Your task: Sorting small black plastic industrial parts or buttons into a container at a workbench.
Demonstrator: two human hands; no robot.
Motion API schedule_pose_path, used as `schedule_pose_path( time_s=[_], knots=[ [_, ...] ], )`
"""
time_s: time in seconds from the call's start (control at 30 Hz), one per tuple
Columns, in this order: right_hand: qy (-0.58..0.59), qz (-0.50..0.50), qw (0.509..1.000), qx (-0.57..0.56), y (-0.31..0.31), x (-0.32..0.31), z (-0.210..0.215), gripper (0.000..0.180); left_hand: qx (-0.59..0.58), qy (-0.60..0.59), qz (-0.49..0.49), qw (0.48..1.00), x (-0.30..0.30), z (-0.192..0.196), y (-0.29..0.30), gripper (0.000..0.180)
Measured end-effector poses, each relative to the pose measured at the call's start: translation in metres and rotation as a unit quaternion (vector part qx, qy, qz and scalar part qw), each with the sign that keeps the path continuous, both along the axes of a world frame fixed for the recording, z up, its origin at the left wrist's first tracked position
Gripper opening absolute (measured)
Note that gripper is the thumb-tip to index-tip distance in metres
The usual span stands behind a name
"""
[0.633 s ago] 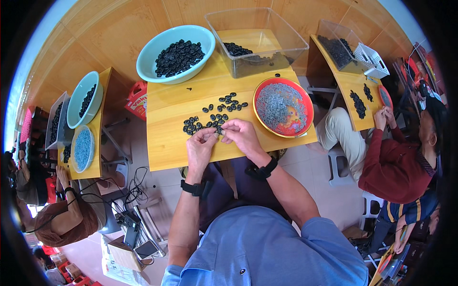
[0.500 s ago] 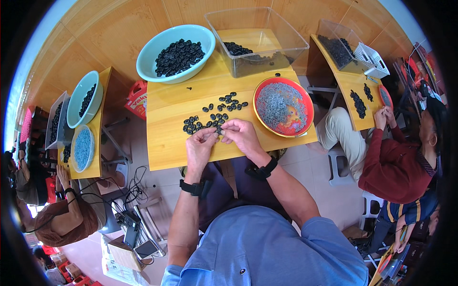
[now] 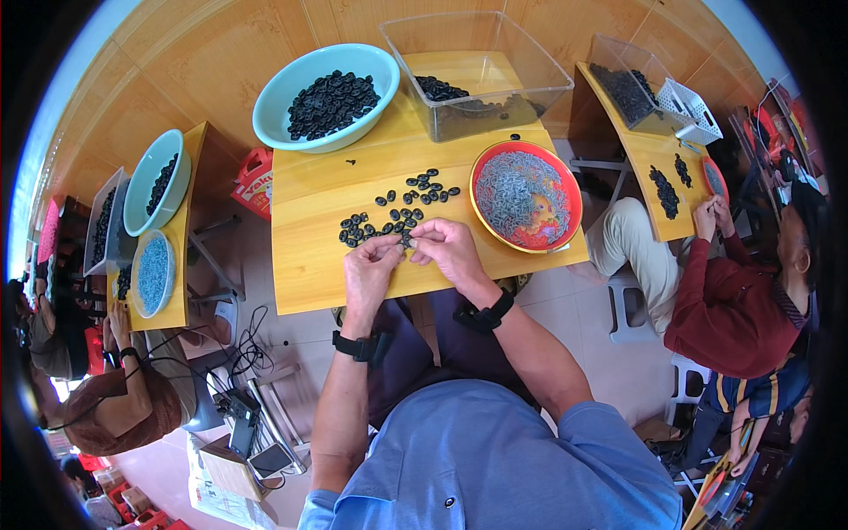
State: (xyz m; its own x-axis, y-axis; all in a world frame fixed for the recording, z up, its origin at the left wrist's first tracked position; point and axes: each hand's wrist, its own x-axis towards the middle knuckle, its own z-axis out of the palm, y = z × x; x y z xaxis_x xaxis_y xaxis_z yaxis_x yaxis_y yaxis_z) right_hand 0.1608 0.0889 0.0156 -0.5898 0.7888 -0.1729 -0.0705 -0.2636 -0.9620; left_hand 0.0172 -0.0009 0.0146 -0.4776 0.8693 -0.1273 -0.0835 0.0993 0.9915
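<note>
Both of my hands meet at the near side of the yellow table point(image 3: 318, 274). My left hand point(image 3: 371, 269) pinches a small black oval piece point(image 3: 406, 239) between thumb and fingers. From the other side, my right hand point(image 3: 448, 250) grips the same piece with its fingertips. Fingers partly cover it, so its details are hidden. Just beyond my hands lie several loose black oval pieces point(image 3: 355, 228), with holes or slots in them. To the right of my hands sits a red, yellow-rimmed bowl point(image 3: 541, 237) of small grey screw-like parts point(image 3: 514, 187).
A light-blue basin point(image 3: 265, 119) of black pieces stands at the far left, beside a clear plastic bin point(image 3: 477, 124). Neighbouring tables stand left and right, with a person in dark red point(image 3: 729, 309) at the right and another in brown point(image 3: 132, 402) at the left. Cables point(image 3: 252, 349) trail across the floor.
My hands stay almost in place, still pinching the black piece, with only slight finger movement. The person at the left has moved a hand slightly.
</note>
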Motion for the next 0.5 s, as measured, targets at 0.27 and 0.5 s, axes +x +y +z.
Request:
schedule_pose_path(
  time_s=[0.27, 0.5],
  knots=[
    [0.004, -0.025, 1.0, 0.009, 0.0005, -0.0021, -0.0038, 0.011, -0.039, 0.007, 0.021, 0.999, 0.0032, 0.0072, 0.0059, 0.019],
    [-0.004, -0.023, 0.999, 0.024, 0.0006, -0.0025, -0.0019, 0.009, -0.027, -0.034, 0.021, 0.999, 0.0023, 0.0062, 0.0051, 0.018]
  ],
)
